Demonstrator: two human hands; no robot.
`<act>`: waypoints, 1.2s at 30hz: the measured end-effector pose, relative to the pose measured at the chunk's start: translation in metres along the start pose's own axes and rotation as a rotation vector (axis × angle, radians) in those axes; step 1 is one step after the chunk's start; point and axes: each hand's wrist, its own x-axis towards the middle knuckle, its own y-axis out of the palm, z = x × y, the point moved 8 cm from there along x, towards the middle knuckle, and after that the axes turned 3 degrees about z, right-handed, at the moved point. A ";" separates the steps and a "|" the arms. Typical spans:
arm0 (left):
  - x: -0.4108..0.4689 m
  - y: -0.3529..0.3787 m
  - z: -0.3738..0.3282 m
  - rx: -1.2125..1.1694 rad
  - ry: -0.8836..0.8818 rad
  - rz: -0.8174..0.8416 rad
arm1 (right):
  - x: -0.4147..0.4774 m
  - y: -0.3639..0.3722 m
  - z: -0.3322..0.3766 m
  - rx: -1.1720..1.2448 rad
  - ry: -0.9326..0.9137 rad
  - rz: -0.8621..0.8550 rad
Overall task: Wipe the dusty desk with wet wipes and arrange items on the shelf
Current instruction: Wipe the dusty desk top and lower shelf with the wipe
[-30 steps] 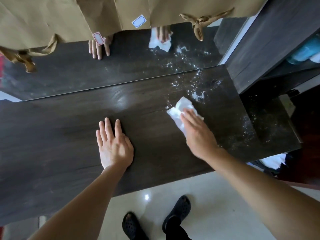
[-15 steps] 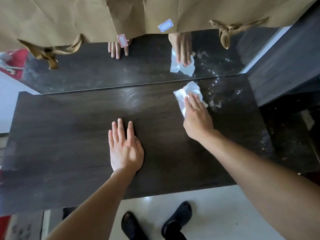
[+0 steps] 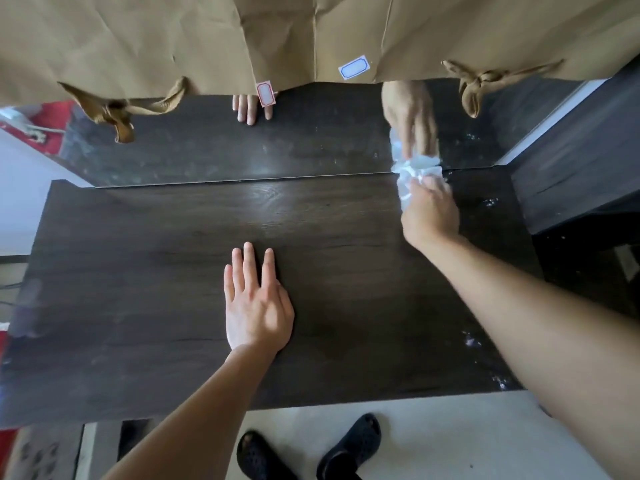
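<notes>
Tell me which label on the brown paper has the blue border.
The right label, higher on the paper; the left label at its bottom edge is red-bordered.

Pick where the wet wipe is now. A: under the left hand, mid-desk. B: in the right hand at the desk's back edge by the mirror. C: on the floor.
B: the right hand holds the wet wipe at the back edge of the desk, by the mirror; the left hand lies flat.
</notes>
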 end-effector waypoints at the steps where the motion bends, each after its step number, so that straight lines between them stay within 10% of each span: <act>1: 0.000 0.000 -0.001 -0.002 0.003 0.004 | -0.006 0.011 0.025 0.002 -0.046 0.008; 6: 0.001 -0.001 0.000 -0.018 0.000 0.004 | -0.017 0.034 0.082 0.061 -0.376 0.141; 17: 0.002 0.001 0.000 0.000 0.012 0.014 | 0.019 -0.022 -0.056 -0.064 0.291 -0.028; 23: 0.003 0.000 -0.001 -0.009 0.002 -0.001 | -0.005 0.011 0.009 0.007 -0.303 0.086; 30: 0.004 0.002 0.000 -0.003 0.007 0.006 | -0.002 -0.031 -0.110 -0.105 0.198 0.021; 36: 0.004 0.001 -0.001 -0.005 0.014 -0.008 | -0.089 0.035 0.008 0.077 -0.385 0.073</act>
